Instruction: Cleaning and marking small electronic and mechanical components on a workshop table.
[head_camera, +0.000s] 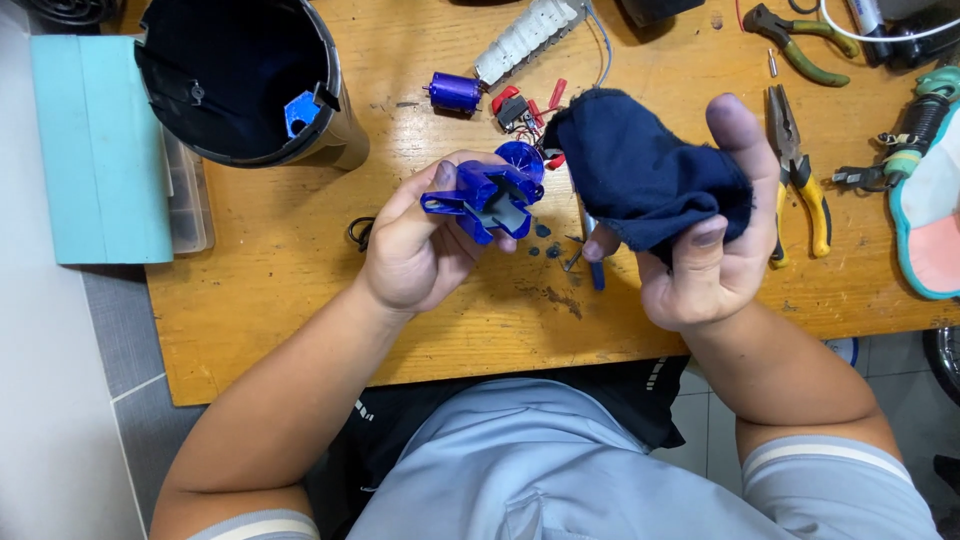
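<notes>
Cleaning step: the left hand (420, 240) grips the blue plastic part (487, 192); the right hand (700, 250) clutches the dark cloth (640, 175). Next, the cloth likely must meet the part.

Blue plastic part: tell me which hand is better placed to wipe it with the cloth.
Probably the right hand. It already holds the dark blue cloth bunched in its fingers, right beside the blue plastic part, which the left hand grips and presents above the wooden table.
</notes>
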